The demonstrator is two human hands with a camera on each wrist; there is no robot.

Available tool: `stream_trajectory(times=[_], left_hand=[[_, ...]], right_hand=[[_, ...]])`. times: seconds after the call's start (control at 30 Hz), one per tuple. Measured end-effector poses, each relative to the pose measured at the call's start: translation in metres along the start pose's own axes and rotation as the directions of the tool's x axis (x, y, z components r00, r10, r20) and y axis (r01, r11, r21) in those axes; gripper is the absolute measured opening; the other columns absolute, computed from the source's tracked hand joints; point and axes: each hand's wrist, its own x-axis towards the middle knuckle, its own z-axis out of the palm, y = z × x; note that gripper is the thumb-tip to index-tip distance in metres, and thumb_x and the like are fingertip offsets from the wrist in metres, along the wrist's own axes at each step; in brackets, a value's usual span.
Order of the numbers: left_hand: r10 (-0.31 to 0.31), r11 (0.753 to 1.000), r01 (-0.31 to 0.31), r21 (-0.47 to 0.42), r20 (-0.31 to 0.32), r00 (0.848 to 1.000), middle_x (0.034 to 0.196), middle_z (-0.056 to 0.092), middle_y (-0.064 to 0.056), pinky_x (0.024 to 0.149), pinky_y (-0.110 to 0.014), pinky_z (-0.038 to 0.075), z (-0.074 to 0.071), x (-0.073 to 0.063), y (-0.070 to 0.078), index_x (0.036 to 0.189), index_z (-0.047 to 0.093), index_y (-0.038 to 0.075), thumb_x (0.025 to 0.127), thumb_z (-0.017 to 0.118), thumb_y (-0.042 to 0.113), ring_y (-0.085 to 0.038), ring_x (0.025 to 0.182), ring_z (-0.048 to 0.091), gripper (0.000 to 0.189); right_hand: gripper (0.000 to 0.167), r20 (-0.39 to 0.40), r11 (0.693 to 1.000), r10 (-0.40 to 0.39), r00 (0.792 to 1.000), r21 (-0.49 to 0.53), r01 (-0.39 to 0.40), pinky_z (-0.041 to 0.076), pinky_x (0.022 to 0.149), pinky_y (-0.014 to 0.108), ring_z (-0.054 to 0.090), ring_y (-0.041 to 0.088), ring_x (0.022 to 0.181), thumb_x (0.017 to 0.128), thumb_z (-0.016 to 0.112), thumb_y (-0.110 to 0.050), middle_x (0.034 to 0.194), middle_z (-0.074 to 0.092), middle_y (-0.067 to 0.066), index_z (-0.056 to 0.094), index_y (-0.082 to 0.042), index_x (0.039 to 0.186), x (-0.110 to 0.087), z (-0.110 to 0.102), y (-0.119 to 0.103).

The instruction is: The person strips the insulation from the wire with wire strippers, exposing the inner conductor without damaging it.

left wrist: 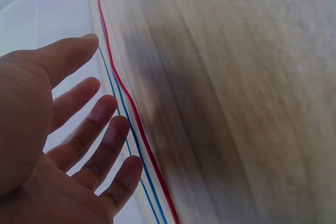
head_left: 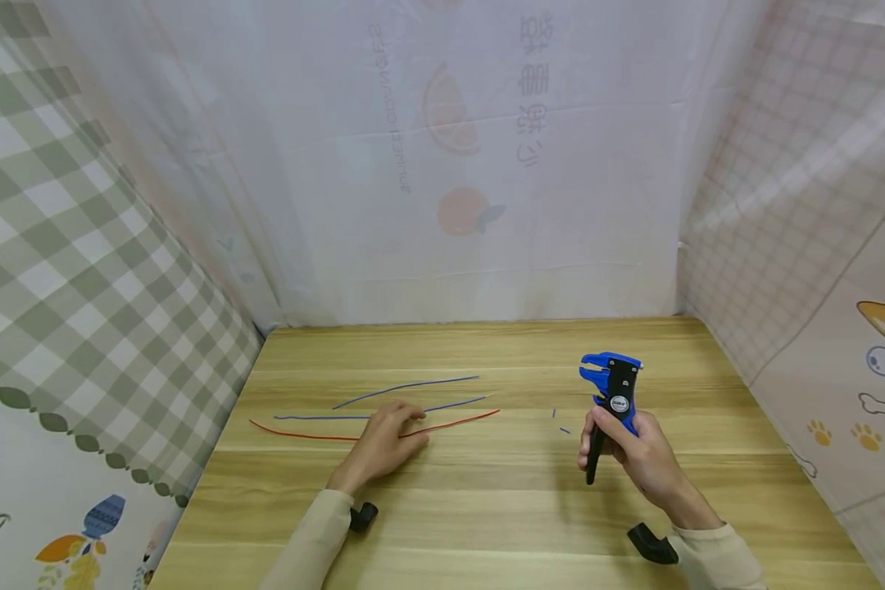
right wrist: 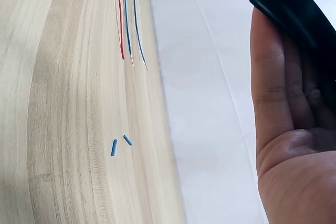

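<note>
My left hand (head_left: 385, 442) is over a red wire (head_left: 457, 424) and a blue wire (head_left: 311, 418), hiding their middle stretches. In the left wrist view its loosely bent fingers (left wrist: 113, 135) are spread with nothing between them. Beyond it lies a second blue wire (head_left: 406, 385). Both blue wires show thin bare ends in the right wrist view. On the right, my right hand (head_left: 645, 459) grips a blue and black wire stripper (head_left: 619, 381) by its handles, jaws pointing left. Only a black handle (right wrist: 294, 9) of it shows in the right wrist view.
Two short blue insulation pieces (right wrist: 114, 147) lie on the wooden table (head_left: 487, 508), left of the stripper. A white sheet (head_left: 560, 270) hangs along the back edge. A checked cloth (head_left: 81, 270) closes the left side, and a patterned cloth (head_left: 796, 328) the right.
</note>
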Motion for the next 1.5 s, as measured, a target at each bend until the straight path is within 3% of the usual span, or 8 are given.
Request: stream_trajectory(times=[0.17,0.57,0.77,1.2,1.5], left_hand=[[-0.024,1.000,0.024,-0.007,0.027,0.999,0.128,0.075,-0.005,0.105,-0.047,0.056,0.001,-0.002,-0.003,0.133,0.079,0.008,0.103,0.085,0.021,-0.025,0.122,0.068,0.033],[0.016,0.999,-0.016,0.051,0.013,1.000,0.106,0.073,-0.003,0.084,-0.030,0.052,0.006,0.001,-0.008,0.112,0.083,0.010,0.103,0.085,0.015,-0.016,0.095,0.063,0.011],[0.010,0.999,-0.010,0.030,0.020,1.000,0.102,0.074,-0.001,0.082,-0.028,0.055,0.007,0.004,-0.007,0.106,0.081,0.008,0.103,0.083,0.013,-0.017,0.092,0.068,0.006],[0.011,0.999,-0.011,0.050,0.014,1.000,0.092,0.069,0.003,0.076,-0.024,0.049,0.008,0.004,-0.008,0.097,0.080,0.014,0.104,0.079,0.006,-0.006,0.082,0.057,0.010],[0.045,0.999,-0.045,0.019,-0.033,0.998,0.092,0.071,0.001,0.076,-0.025,0.053,0.011,0.004,-0.012,0.097,0.080,0.013,0.103,0.081,0.007,-0.008,0.083,0.061,0.009]], right_hand=[[0.034,0.005,1.000,-0.010,1.000,0.007,0.010,0.071,0.078,0.041,0.081,0.021,0.080,0.122,0.029,-0.001,0.095,0.078,0.001,0.056,0.017,0.111,0.000,-0.001,0.002],[0.036,0.005,1.000,0.006,1.000,0.020,-0.006,0.071,0.079,0.040,0.082,0.020,0.081,0.123,0.029,-0.002,0.096,0.078,0.001,0.062,0.008,0.112,-0.001,-0.002,0.004],[0.036,-0.021,0.999,0.045,0.999,0.025,-0.044,0.071,0.078,0.040,0.083,0.018,0.080,0.123,0.030,-0.004,0.093,0.079,0.001,0.061,0.010,0.109,-0.002,0.000,0.005],[0.036,-0.033,0.997,0.081,0.996,0.017,-0.080,0.071,0.078,0.039,0.083,0.017,0.081,0.124,0.031,-0.007,0.093,0.078,0.000,0.055,0.015,0.110,-0.002,0.000,0.010],[0.035,-0.046,0.996,0.086,0.995,0.018,-0.085,0.071,0.078,0.039,0.083,0.015,0.081,0.124,0.031,-0.006,0.093,0.079,-0.001,0.059,0.010,0.110,-0.001,-0.001,0.013]])
